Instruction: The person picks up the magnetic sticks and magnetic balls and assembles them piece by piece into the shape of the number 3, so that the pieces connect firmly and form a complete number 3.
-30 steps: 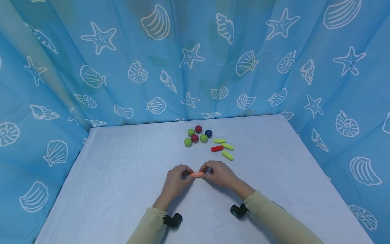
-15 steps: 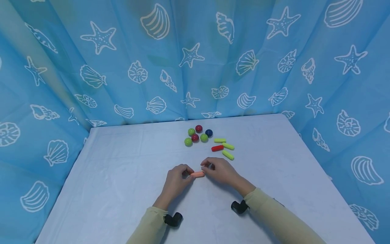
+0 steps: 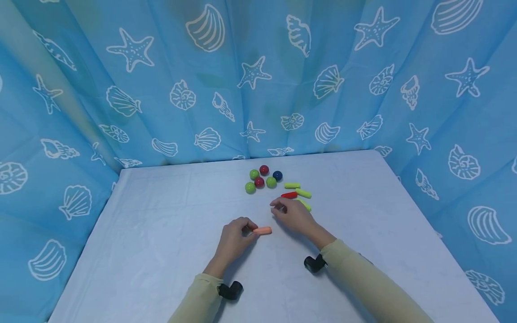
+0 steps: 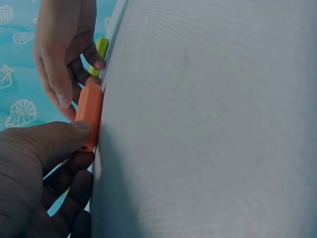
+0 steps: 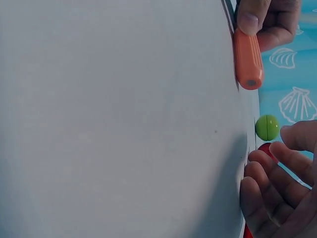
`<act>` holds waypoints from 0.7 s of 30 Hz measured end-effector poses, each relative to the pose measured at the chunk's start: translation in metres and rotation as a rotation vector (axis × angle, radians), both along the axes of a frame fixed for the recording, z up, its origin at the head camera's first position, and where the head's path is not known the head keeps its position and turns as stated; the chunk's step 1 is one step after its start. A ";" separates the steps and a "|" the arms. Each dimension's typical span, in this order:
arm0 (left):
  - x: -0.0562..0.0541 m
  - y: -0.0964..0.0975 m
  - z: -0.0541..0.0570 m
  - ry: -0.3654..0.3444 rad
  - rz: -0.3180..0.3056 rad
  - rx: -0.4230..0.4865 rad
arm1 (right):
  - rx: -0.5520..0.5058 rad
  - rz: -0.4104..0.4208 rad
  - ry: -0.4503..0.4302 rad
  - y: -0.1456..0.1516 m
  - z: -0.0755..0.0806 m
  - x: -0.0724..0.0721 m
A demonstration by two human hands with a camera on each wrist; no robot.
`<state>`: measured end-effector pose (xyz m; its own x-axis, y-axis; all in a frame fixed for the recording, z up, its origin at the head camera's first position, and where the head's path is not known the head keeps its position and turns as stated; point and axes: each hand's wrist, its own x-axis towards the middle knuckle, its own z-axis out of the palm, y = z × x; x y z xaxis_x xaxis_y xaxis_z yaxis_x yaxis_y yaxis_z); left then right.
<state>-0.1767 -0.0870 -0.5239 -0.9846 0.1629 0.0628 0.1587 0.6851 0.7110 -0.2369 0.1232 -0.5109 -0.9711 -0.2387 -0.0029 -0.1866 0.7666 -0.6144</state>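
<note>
In the head view, my left hand (image 3: 233, 238) pinches one end of a short orange rod (image 3: 264, 230) between thumb and finger, low over the white table. The left wrist view shows this orange rod (image 4: 90, 111) ribbed lengthwise; a small grey spot marks its free end in the right wrist view. My right hand (image 3: 296, 216) holds nothing, its fingers loosely bent, beyond the rod and to its right. Nearest to it are a red rod (image 3: 289, 195) and a yellow-green rod (image 3: 305, 205), which the hand partly covers.
Two more yellow-green rods lie farther back, one being the upper rod (image 3: 292, 185). To their left is a cluster of several green and red balls with one dark blue ball (image 3: 277, 176). A blue shell-patterned curtain (image 3: 242, 89) hangs around the table (image 3: 161, 242).
My right hand has let go of the orange rod's right end and moved away towards the red and yellow-green rods. My left hand keeps its grip in nearly the same place.
</note>
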 end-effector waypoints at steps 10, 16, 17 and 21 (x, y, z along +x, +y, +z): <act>0.000 0.000 0.001 -0.001 0.004 -0.003 | -0.016 -0.017 0.006 -0.001 0.009 -0.013; 0.001 0.000 0.002 -0.001 0.003 -0.003 | -0.049 -0.053 0.012 -0.002 0.015 -0.022; 0.001 0.000 0.002 -0.003 0.004 -0.004 | -0.049 -0.058 0.015 -0.002 0.016 -0.024; 0.001 0.000 0.002 -0.005 0.009 -0.006 | -0.035 -0.079 0.026 -0.003 0.018 -0.031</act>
<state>-0.1754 -0.0865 -0.5224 -0.9863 0.1546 0.0568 0.1491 0.6908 0.7075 -0.2677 0.1202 -0.4934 -0.9865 -0.1609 0.0301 -0.1430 0.7577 -0.6367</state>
